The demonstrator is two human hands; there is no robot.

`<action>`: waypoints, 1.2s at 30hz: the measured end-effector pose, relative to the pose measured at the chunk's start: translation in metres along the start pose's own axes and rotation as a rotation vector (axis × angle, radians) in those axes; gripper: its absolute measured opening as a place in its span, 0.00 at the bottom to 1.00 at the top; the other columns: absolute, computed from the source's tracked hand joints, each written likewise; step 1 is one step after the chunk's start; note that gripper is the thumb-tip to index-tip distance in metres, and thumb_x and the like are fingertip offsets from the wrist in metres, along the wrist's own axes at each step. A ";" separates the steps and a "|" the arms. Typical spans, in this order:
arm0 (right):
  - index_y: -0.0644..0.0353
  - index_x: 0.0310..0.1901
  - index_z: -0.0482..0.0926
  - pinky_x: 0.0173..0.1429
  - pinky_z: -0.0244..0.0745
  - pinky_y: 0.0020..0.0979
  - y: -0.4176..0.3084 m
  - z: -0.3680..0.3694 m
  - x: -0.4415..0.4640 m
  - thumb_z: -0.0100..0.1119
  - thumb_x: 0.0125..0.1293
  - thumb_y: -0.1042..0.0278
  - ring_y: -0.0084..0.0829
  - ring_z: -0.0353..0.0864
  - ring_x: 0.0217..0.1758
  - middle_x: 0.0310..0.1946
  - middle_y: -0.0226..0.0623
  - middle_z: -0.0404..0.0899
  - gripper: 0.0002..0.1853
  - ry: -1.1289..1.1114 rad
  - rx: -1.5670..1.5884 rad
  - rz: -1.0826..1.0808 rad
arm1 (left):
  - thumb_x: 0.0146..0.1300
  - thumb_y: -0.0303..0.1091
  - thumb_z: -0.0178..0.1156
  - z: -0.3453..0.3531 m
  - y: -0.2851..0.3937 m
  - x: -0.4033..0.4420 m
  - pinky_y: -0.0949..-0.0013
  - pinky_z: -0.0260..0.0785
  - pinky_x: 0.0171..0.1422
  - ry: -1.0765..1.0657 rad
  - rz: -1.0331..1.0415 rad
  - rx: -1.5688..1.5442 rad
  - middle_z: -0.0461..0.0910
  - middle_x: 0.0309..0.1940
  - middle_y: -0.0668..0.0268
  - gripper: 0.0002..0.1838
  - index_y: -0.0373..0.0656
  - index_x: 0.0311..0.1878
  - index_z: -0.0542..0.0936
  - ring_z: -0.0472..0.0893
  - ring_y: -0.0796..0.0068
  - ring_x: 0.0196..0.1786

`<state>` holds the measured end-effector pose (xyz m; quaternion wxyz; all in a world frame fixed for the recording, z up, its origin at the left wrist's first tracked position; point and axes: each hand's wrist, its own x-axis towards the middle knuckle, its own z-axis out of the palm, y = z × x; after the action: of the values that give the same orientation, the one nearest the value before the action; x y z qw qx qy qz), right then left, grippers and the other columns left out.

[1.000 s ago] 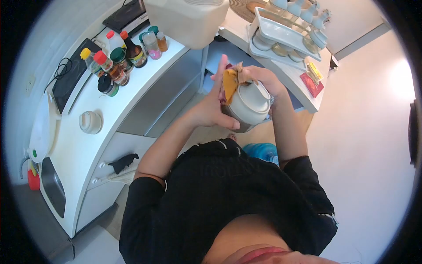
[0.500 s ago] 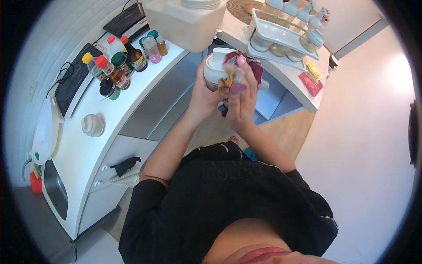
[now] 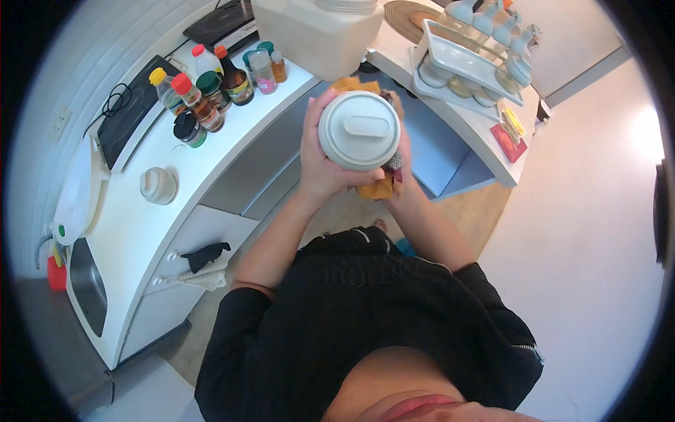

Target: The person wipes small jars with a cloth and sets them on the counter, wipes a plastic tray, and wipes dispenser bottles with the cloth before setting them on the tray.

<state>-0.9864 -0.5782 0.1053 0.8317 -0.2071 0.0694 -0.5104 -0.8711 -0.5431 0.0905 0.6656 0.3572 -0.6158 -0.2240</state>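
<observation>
In front of my chest I hold a jar with a round, pale grey-white lid [image 3: 360, 131] that has a raised oval grip; the lid faces the camera and hides most of the body. My left hand [image 3: 318, 158] wraps round the jar's left side, its thumb along the lower edge. A crumpled patchwork cloth [image 3: 378, 188], mustard yellow with maroon and checked parts, shows around the jar's right side, top and bottom. Pressing the cloth against the jar is my right hand [image 3: 403, 144], its fingers partly hidden behind the lid.
Sauce and spice bottles [image 3: 200, 105] crowd the left counter [image 3: 133, 239], along with a small lidded jar [image 3: 159, 186]. A large plastic container [image 3: 309, 35] stands at the back. On the right counter are a white condiment rack [image 3: 464, 63] and a red packet [image 3: 508, 143].
The jar has tipped so its lid faces the camera. The cloth has gone from bunched over the jar's right side to spread around and behind it, my right hand with it.
</observation>
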 end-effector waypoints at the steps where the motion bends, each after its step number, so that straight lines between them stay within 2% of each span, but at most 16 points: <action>1: 0.59 0.52 0.73 0.50 0.78 0.33 0.004 0.000 -0.003 0.41 0.72 0.53 0.30 0.81 0.45 0.46 0.38 0.79 0.19 -0.003 -0.001 0.012 | 0.25 0.54 0.81 -0.007 0.001 -0.001 0.59 0.57 0.70 0.011 -0.002 0.006 0.67 0.59 0.58 0.66 0.36 0.67 0.54 0.69 0.66 0.63; 3: 0.59 0.52 0.74 0.49 0.79 0.33 0.016 0.012 -0.015 0.42 0.72 0.54 0.31 0.81 0.45 0.46 0.38 0.80 0.19 0.177 -0.024 0.084 | 0.25 0.54 0.81 -0.021 0.008 -0.002 0.56 0.46 0.75 -0.068 0.123 0.465 0.70 0.57 0.59 0.65 0.38 0.66 0.55 0.69 0.62 0.63; 6: 0.60 0.53 0.74 0.53 0.76 0.32 0.019 0.011 -0.013 0.42 0.73 0.55 0.29 0.80 0.46 0.47 0.37 0.79 0.19 0.282 -0.181 0.188 | 0.24 0.54 0.81 -0.029 0.002 -0.010 0.55 0.37 0.76 0.015 0.256 0.519 0.71 0.56 0.59 0.64 0.40 0.66 0.56 0.70 0.59 0.63; 7: 0.60 0.53 0.74 0.53 0.76 0.32 0.021 0.010 -0.011 0.42 0.73 0.55 0.29 0.80 0.46 0.47 0.37 0.79 0.19 0.276 -0.180 0.201 | 0.24 0.54 0.81 -0.033 0.003 -0.011 0.55 0.37 0.76 0.023 0.252 0.531 0.71 0.56 0.59 0.64 0.40 0.66 0.56 0.70 0.59 0.63; 10: 0.63 0.52 0.74 0.55 0.72 0.29 0.018 0.002 -0.009 0.41 0.73 0.54 0.24 0.79 0.46 0.46 0.35 0.79 0.21 0.556 -0.537 0.184 | 0.23 0.50 0.83 -0.037 0.005 -0.014 0.54 0.46 0.75 0.039 0.255 0.510 0.69 0.59 0.57 0.65 0.40 0.66 0.55 0.70 0.59 0.63; 12: 0.65 0.53 0.73 0.55 0.70 0.27 0.004 -0.010 -0.007 0.42 0.74 0.53 0.20 0.76 0.48 0.47 0.34 0.78 0.21 0.050 -1.012 0.142 | 0.22 0.43 0.84 -0.038 0.002 -0.021 0.56 0.55 0.72 0.126 -0.013 0.055 0.65 0.62 0.55 0.65 0.39 0.67 0.54 0.69 0.60 0.63; 14: 0.66 0.48 0.75 0.53 0.69 0.27 -0.013 0.005 0.001 0.45 0.73 0.55 0.17 0.73 0.49 0.46 0.34 0.77 0.20 -0.020 -1.378 -0.184 | 0.22 0.40 0.84 -0.050 -0.007 -0.026 0.57 0.58 0.71 0.079 0.004 0.064 0.64 0.62 0.54 0.65 0.40 0.67 0.54 0.69 0.60 0.63; 16: 0.60 0.44 0.79 0.51 0.71 0.29 -0.026 0.032 0.013 0.51 0.70 0.60 0.21 0.75 0.49 0.45 0.36 0.77 0.13 -0.146 -1.182 -0.413 | 0.22 0.37 0.84 -0.060 -0.010 -0.030 0.59 0.61 0.69 0.021 0.009 0.069 0.63 0.63 0.54 0.65 0.40 0.68 0.53 0.69 0.61 0.64; 17: 0.60 0.44 0.79 0.51 0.71 0.29 -0.033 0.049 0.017 0.51 0.70 0.60 0.21 0.75 0.49 0.45 0.36 0.77 0.13 -0.139 -1.176 -0.410 | 0.22 0.36 0.83 -0.062 -0.010 -0.031 0.59 0.61 0.69 -0.015 0.016 0.119 0.63 0.63 0.54 0.65 0.40 0.68 0.53 0.69 0.61 0.63; 19: 0.55 0.41 0.81 0.49 0.73 0.30 -0.045 0.072 0.022 0.55 0.66 0.63 0.27 0.78 0.47 0.44 0.34 0.77 0.09 -0.672 -1.698 -0.624 | 0.22 0.36 0.83 -0.061 -0.011 -0.034 0.59 0.61 0.69 -0.063 0.017 0.168 0.63 0.62 0.54 0.65 0.41 0.68 0.53 0.68 0.61 0.63; 20: 0.55 0.41 0.81 0.49 0.73 0.30 -0.044 0.072 0.025 0.55 0.66 0.63 0.27 0.78 0.47 0.44 0.34 0.77 0.09 -0.664 -1.695 -0.625 | 0.21 0.36 0.83 -0.059 -0.012 -0.038 0.61 0.62 0.67 0.002 -0.021 0.154 0.66 0.60 0.55 0.63 0.41 0.67 0.56 0.70 0.63 0.62; 22: 0.51 0.43 0.80 0.48 0.75 0.32 -0.038 0.072 0.031 0.57 0.62 0.64 0.33 0.78 0.47 0.45 0.31 0.77 0.09 -0.897 -1.846 -0.512 | 0.20 0.36 0.82 -0.055 -0.007 -0.038 0.64 0.64 0.65 0.065 -0.060 0.143 0.69 0.57 0.57 0.61 0.41 0.66 0.60 0.72 0.65 0.60; 24: 0.52 0.43 0.80 0.47 0.75 0.32 -0.041 0.070 0.029 0.57 0.62 0.64 0.33 0.78 0.47 0.45 0.30 0.76 0.09 -0.877 -1.878 -0.541 | 0.21 0.36 0.81 -0.053 0.001 -0.031 0.64 0.64 0.65 0.120 -0.140 -0.041 0.69 0.57 0.58 0.62 0.40 0.66 0.58 0.72 0.67 0.60; 29: 0.51 0.43 0.80 0.42 0.76 0.33 -0.039 0.058 0.008 0.60 0.60 0.65 0.33 0.79 0.42 0.42 0.30 0.76 0.10 -0.700 -1.996 -0.563 | 0.25 0.35 0.79 -0.057 -0.005 -0.027 0.64 0.65 0.65 0.176 -0.138 -0.043 0.69 0.56 0.59 0.58 0.39 0.66 0.59 0.72 0.67 0.59; 31: 0.51 0.41 0.80 0.36 0.76 0.33 -0.032 0.056 -0.005 0.61 0.57 0.66 0.34 0.79 0.35 0.39 0.29 0.75 0.10 -0.590 -2.096 -0.651 | 0.25 0.34 0.78 -0.056 -0.009 -0.026 0.64 0.65 0.64 0.245 -0.121 0.043 0.69 0.55 0.59 0.57 0.39 0.65 0.60 0.73 0.67 0.58; 36: 0.52 0.38 0.79 0.32 0.75 0.32 -0.014 0.048 -0.020 0.62 0.56 0.66 0.33 0.78 0.31 0.37 0.28 0.74 0.08 -0.466 -2.145 -0.668 | 0.27 0.33 0.78 -0.055 -0.013 -0.025 0.64 0.66 0.62 0.261 -0.146 0.192 0.69 0.53 0.59 0.54 0.40 0.64 0.61 0.73 0.64 0.57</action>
<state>-0.9914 -0.5528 0.1527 0.0429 -0.9069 0.2545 -0.3330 -0.8194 -0.5223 0.0655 0.6848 0.4888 -0.5152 -0.1636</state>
